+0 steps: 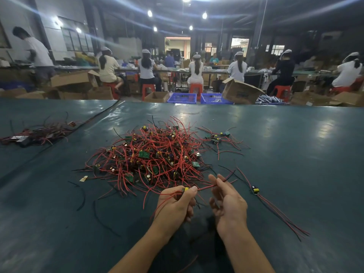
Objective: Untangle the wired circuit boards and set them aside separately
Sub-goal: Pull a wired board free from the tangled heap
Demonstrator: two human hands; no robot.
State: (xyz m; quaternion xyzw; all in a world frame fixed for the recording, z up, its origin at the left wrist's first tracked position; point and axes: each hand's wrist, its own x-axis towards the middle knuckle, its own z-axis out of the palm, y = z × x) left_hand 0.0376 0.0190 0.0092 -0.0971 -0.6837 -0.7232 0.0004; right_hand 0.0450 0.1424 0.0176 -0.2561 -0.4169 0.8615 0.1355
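Circuit board [185, 189] | pinched in left hand [175, 203] | wire [206, 187] in right hand [228, 203]

Tangled pile [155, 154] at centre of counter [295, 144]. Small cluster [216, 137] behind it, rightward. Lone board [255, 190] right of right hand [228, 201], apart. Second heap [37, 133] far left. Left hand [175, 203] just before pile, held board [185, 189] strung between both hands.

red and black wires [157, 154], green boards [144, 154], teal table [295, 144], blue crates [182, 98]
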